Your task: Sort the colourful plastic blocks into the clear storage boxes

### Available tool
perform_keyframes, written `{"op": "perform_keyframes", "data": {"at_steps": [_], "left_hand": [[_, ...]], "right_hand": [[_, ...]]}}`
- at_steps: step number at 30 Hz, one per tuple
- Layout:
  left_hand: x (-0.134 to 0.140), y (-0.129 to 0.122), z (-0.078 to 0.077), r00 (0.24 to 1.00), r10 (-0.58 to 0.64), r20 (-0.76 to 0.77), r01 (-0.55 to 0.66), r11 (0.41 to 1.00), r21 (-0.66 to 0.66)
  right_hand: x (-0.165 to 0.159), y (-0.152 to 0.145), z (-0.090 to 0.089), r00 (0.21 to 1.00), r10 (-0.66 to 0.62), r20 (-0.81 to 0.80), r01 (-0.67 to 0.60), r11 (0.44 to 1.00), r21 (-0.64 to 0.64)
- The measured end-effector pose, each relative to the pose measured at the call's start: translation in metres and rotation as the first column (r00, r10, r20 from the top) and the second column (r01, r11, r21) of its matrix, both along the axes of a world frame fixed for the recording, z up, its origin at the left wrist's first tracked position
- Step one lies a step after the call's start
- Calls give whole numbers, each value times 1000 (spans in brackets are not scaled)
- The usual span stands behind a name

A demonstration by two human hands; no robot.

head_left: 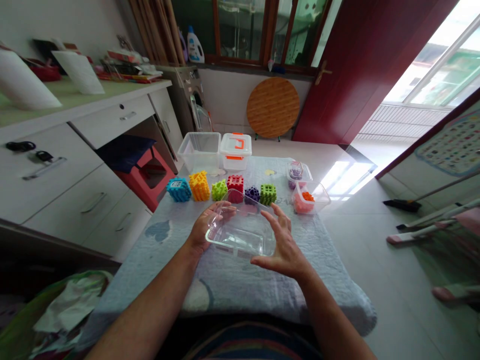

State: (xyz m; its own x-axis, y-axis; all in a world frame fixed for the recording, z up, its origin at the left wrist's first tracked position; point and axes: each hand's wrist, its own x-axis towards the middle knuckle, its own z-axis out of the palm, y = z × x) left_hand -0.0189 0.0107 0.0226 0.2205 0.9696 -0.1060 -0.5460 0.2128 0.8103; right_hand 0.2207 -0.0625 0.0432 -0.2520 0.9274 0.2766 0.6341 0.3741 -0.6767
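A clear, shallow plastic container (240, 232) is held tilted above the cloth-covered table in front of me. My left hand (204, 227) grips its left side, the fingers showing through the clear wall. Around its right end curves my right hand (283, 245), fingers at the far corner and thumb at the near one. Beyond the container stands a row of lattice-like plastic blocks: a blue block (179, 190), a yellow block (199, 185), a lime block (219, 190), a red block (235, 184), a purple block (252, 194) and a green block (268, 194).
At the table's far edge stand a large clear bin (200, 152) and a lidded box with orange clips (236, 150). On the right are a tub with purple pieces (299, 172) and a tub with orange pieces (311, 197). A red stool (146, 175) stands left.
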Motion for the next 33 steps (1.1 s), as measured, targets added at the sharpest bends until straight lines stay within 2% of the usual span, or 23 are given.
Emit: {"op": "perform_keyframes", "data": {"at_steps": [4, 9, 15, 17, 19, 21, 23, 25, 27, 30, 33], "left_hand": [[-3, 0, 1, 998, -4, -56, 5, 1000, 10], [-4, 1, -2, 992, 2, -127, 1, 1000, 23], [-4, 0, -4, 983, -41, -177, 54, 997, 64], [-4, 0, -5, 979, -47, -197, 61, 996, 65], [-4, 0, -6, 976, -22, -217, 38, 997, 67], [-5, 2, -7, 977, -9, -215, 25, 997, 70], [-6, 3, -8, 983, -28, -183, 42, 997, 70], [-8, 5, -7, 985, -55, -162, 67, 995, 69], [-11, 6, -6, 983, -64, -169, 77, 994, 75], [-19, 7, -2, 984, -41, -175, 55, 995, 78], [-26, 9, 1, 987, -8, -162, 20, 998, 67]], "right_hand": [[4, 1, 2, 993, 113, -32, -116, 988, -102], [2, 8, 0, 990, -77, -114, 67, 993, -93], [-3, 8, 18, 960, -123, -251, 128, 992, 2], [-2, 5, 25, 932, -107, -347, 116, 993, 3], [1, 3, 29, 887, -60, -457, 49, 998, -35], [7, 1, 31, 822, -31, -568, -31, 994, -100], [19, 0, 33, 754, -55, -655, -56, 988, -147], [38, 0, 36, 711, -106, -695, -12, 987, -162], [61, -1, 41, 704, -167, -690, 71, 984, -166], [95, -7, 49, 700, -232, -675, 224, 969, -101], [115, -15, 52, 710, -262, -654, 341, 940, -7]]}}
